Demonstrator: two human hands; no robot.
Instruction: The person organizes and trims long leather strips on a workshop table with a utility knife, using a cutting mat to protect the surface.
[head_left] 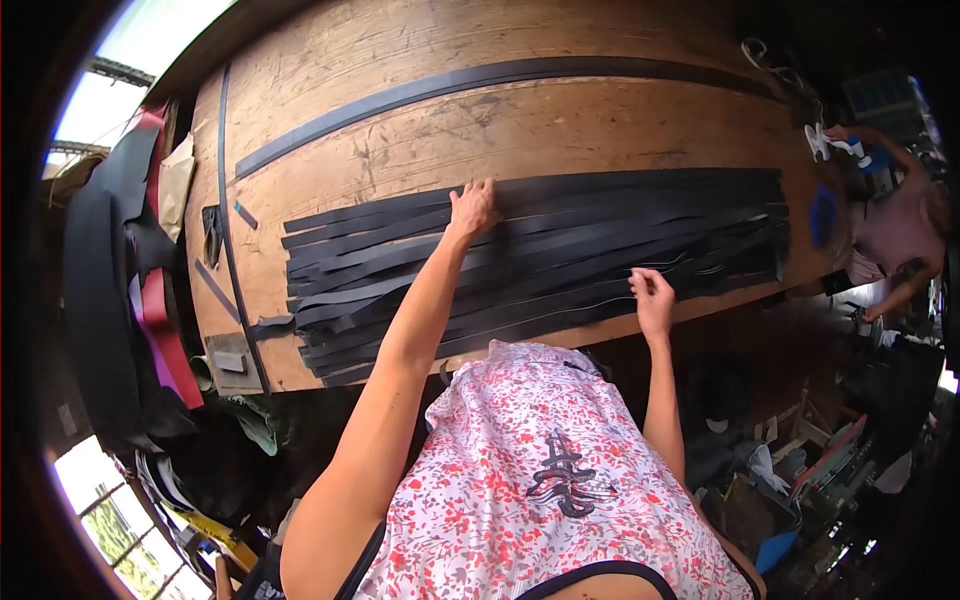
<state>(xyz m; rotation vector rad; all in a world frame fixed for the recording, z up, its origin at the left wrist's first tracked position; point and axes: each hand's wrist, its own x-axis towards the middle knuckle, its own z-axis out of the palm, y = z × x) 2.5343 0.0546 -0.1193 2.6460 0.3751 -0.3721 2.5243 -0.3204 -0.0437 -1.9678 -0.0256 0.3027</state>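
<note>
Left hand (pixel 472 208) lies open on long, flat black strips (pixel 560 250); right hand (pixel 652 300) pinches one strip's edge.

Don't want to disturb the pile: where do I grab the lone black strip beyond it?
Probably at its left end, pinching from above: the strip lies flat on the bare table, apart from the pile, and that end rests clear on wood.

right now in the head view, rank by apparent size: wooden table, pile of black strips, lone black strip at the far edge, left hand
1. wooden table
2. pile of black strips
3. lone black strip
4. left hand
The differences are plain despite the fisheye bend.
</note>
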